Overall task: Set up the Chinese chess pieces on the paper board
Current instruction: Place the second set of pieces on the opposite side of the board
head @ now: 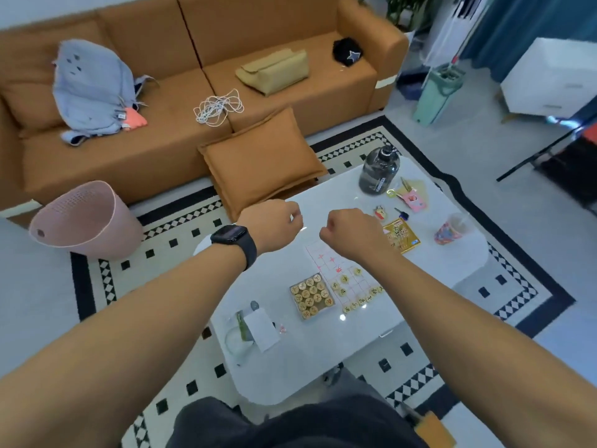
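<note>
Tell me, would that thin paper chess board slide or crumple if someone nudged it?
Probably both. The paper board looks thin and floppy, lying flat on a glossy white table, so it would likely slide easily. The few chess pieces standing on it may pin that end.

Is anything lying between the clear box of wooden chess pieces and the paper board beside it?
Nothing visible: the clear box of wooden pieces sits directly against the paper board's left edge, both fists raised above.
</note>
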The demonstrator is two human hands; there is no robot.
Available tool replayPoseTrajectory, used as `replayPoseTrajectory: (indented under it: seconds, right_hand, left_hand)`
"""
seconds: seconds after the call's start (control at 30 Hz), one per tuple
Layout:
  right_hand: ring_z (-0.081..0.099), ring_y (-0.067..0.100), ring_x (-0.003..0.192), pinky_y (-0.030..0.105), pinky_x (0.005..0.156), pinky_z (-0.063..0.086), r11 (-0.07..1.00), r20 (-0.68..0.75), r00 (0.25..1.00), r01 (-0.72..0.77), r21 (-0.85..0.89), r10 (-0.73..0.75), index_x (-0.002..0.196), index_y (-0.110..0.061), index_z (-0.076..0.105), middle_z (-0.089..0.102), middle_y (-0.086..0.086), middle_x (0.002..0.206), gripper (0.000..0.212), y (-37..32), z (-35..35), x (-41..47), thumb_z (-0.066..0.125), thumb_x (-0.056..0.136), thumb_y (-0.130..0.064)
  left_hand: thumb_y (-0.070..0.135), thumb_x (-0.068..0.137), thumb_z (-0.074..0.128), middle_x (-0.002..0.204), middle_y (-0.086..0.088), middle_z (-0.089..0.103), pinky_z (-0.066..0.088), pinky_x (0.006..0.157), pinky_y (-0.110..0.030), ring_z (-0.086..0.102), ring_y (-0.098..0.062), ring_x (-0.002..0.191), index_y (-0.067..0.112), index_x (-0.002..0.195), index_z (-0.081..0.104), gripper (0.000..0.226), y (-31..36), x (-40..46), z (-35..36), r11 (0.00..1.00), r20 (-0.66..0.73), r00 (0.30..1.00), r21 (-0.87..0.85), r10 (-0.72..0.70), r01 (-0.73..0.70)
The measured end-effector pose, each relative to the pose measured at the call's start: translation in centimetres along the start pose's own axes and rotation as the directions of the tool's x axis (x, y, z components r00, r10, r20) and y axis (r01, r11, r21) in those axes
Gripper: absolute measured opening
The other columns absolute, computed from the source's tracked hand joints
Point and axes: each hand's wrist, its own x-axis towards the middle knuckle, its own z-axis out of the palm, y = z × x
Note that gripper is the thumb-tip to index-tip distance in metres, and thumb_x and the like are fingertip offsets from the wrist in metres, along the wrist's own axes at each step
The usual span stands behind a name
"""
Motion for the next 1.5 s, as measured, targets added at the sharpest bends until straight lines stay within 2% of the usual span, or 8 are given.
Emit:
replayPoseTrajectory:
  seconds: [0.2,0.33,0.43,0.57,0.8,1.07,1.43,1.5]
  right_hand:
    - [0.061,0.026,0.073,0.032,0.060,0.044,0.987,-0.075,0.984,-0.163,0.013,0.164,0.088,-0.014,0.064,0.064,0.003,0.084,0.022,-7.2,2.1,1.6,0.052,0.092,-0.032]
    - [0.061,0.028,0.073,0.033,0.062,0.047,0.949,-0.130,0.940,-0.316,0.011,0.314,0.086,-0.014,0.064,0.063,0.004,0.081,0.019,-12.3,3.0,-0.5,0.052,0.090,-0.028]
    - [0.060,0.027,0.071,0.033,0.062,0.049,0.924,-0.131,0.916,-0.383,-0.011,0.378,0.086,-0.015,0.065,0.063,0.003,0.080,0.016,-14.5,3.6,-3.2,0.054,0.090,-0.027]
    - [0.061,0.025,0.068,0.034,0.061,0.051,0.867,-0.166,0.852,-0.497,0.041,0.497,0.082,-0.015,0.065,0.064,0.003,0.077,0.017,-17.2,4.7,-6.1,0.053,0.088,-0.026]
    - [0.061,0.024,0.070,0.036,0.066,0.054,0.809,-0.228,0.778,-0.577,0.111,0.585,0.083,-0.017,0.064,0.065,0.001,0.079,0.017,-18.9,5.8,-6.0,0.052,0.091,-0.024]
    - [0.065,0.026,0.109,0.037,0.081,0.053,0.711,-0.202,0.682,-0.687,0.152,0.703,0.129,-0.024,0.068,0.070,0.003,0.125,0.039,-23.4,6.5,-0.2,0.050,0.096,-0.015]
    - [0.061,0.025,0.109,0.038,0.087,0.049,0.423,-0.207,0.371,-0.837,0.348,0.905,0.125,-0.024,0.070,0.068,0.002,0.124,0.035,-30.7,7.5,8.6,0.051,0.097,-0.020]
    - [0.057,0.026,0.115,0.038,0.089,0.048,0.402,-0.190,0.356,-0.843,0.358,0.915,0.130,-0.024,0.066,0.063,0.003,0.129,0.038,-29.8,8.8,8.9,0.053,0.095,-0.020]
  left_hand:
    - [0.039,0.100,0.042,0.109,0.006,0.068,0.058,0.080,-0.041,0.064,-0.020,0.093,0.031,0.114,0.065,0.028,-8.0,1.4,-0.6,0.990,0.085,0.987,-0.045,0.134,-0.131]
    - [0.037,0.098,0.042,0.108,0.007,0.068,0.054,0.071,-0.034,0.063,-0.021,0.093,0.031,0.112,0.065,0.028,-12.2,0.9,-1.4,0.953,0.106,0.947,-0.030,0.303,-0.302]
    - [0.039,0.098,0.041,0.107,0.007,0.067,0.046,0.066,-0.030,0.063,-0.022,0.094,0.031,0.111,0.065,0.029,-13.1,-0.3,-1.5,0.913,0.140,0.904,0.012,0.403,-0.409]
    - [0.039,0.096,0.039,0.105,0.005,0.068,0.056,0.077,-0.040,0.063,-0.022,0.092,0.031,0.107,0.064,0.029,-14.1,-1.6,-1.8,0.855,0.177,0.840,-0.018,0.514,-0.519]
    - [0.028,0.101,0.038,0.110,0.005,0.070,0.056,0.078,-0.042,0.064,-0.021,0.094,0.028,0.113,0.066,0.031,-14.2,-0.3,-2.3,0.764,0.152,0.758,0.022,0.635,-0.645]
    - [0.030,0.103,0.042,0.109,0.004,0.069,0.057,0.077,-0.039,0.063,-0.020,0.090,0.027,0.112,0.066,0.025,-18.4,7.0,-3.6,0.541,0.224,0.549,0.102,0.805,-0.835]
    - [0.036,0.098,0.038,0.080,0.003,0.065,0.050,0.060,-0.037,0.062,-0.021,0.073,0.019,0.086,0.062,0.032,-21.9,17.3,-6.6,0.378,0.399,0.350,0.008,0.848,-0.926]
    - [0.036,0.097,0.038,0.080,0.003,0.065,0.050,0.061,-0.038,0.062,-0.021,0.072,0.020,0.086,0.062,0.032,-20.5,18.6,-5.5,0.332,0.427,0.306,0.015,0.851,-0.943]
